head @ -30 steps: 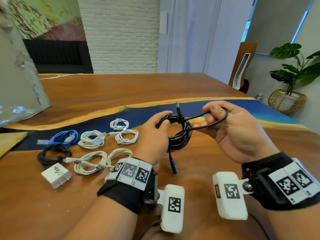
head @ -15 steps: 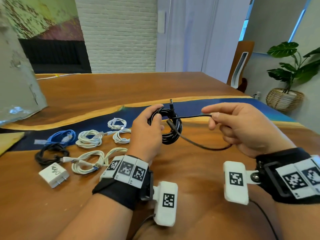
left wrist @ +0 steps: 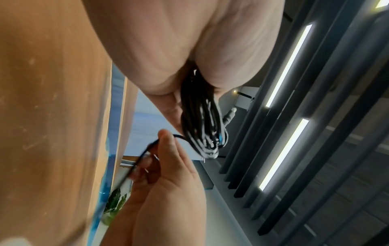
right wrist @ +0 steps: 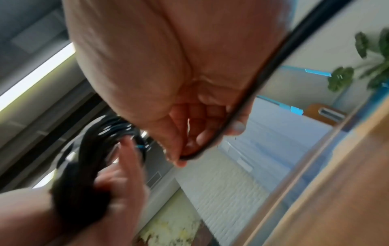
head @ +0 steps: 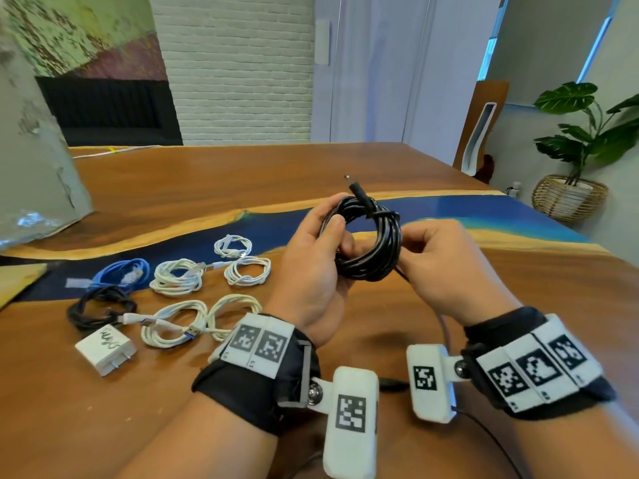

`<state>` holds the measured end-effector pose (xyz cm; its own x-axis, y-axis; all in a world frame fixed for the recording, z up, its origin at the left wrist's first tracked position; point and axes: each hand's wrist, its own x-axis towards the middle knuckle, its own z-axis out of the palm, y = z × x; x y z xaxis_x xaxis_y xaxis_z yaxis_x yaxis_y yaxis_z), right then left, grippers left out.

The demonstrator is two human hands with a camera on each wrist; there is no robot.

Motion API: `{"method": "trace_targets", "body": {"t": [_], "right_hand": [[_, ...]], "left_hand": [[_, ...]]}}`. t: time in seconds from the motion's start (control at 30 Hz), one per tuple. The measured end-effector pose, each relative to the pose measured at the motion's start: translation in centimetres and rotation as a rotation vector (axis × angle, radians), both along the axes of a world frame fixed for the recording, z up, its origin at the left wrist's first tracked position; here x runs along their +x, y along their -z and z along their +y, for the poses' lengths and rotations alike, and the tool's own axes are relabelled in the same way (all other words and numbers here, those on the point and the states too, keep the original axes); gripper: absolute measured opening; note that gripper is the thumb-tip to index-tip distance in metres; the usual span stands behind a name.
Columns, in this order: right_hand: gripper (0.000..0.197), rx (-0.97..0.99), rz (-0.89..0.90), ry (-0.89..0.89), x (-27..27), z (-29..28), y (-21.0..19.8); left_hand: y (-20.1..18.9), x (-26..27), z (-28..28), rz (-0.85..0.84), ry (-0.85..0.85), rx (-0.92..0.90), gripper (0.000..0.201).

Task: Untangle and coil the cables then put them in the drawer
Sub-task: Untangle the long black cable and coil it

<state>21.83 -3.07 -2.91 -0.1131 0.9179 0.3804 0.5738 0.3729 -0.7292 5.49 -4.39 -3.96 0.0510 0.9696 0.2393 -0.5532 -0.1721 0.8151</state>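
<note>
Black cable: it was held above the worktop, between the two hands, wound into a round coil of many turns with one turn cinched across its top.
Plug: a barrel end stuck up and away from the far side of the coil, free of both hands.
Left hand: its grip was clenched on the left side of the coil, thumb over the strands and fingers through the middle.
Right hand: its grip pinched the loose tail just beside the coil's right side; the tail ran down past the palm.
Handling: the cable looked light, limp and a little springy, so the turns would likely splay if the left hand eased off; its jacket looked smooth and could slide under a light pinch.
Where to hold: judged best across the whole bundle, not one strand, with the tail taken close to the coil.
Other cables: white coils, a blue one and a black one with a white charger lay on the worktop at the left.
Drawer: not in view.
</note>
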Motion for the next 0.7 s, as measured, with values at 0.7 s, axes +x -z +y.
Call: {"method": "trace_targets", "body": {"t": [0.7], "right_hand": [[0.046,-0.475,0.819,-0.276,-1.9,-0.1,1.0]], "left_hand": [[2.1,0.4,1.1,0.518,-0.34,0.133,0.028]]}}
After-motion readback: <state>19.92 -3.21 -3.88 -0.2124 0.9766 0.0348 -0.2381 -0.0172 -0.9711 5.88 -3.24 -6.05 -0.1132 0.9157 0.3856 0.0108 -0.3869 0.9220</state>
